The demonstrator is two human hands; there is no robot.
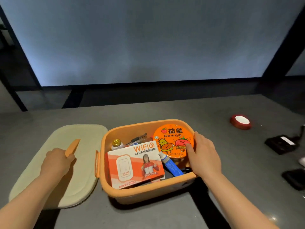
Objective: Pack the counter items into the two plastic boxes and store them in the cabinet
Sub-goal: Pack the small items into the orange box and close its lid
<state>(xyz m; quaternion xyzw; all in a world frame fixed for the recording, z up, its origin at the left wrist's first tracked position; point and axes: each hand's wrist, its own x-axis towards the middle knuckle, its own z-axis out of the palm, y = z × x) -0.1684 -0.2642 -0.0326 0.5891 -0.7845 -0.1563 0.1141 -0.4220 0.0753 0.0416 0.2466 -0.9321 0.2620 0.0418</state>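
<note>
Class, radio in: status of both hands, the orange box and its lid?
Left hand grips lid handle. Right hand rests on noodle cup. Orange box full, open. Cup stands proud of rim.

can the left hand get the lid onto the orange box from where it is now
Probably yes. The left hand already grips the orange handle of the lid, which lies right beside the orange box. The right hand on the noodle cup would need to move clear first.
</note>
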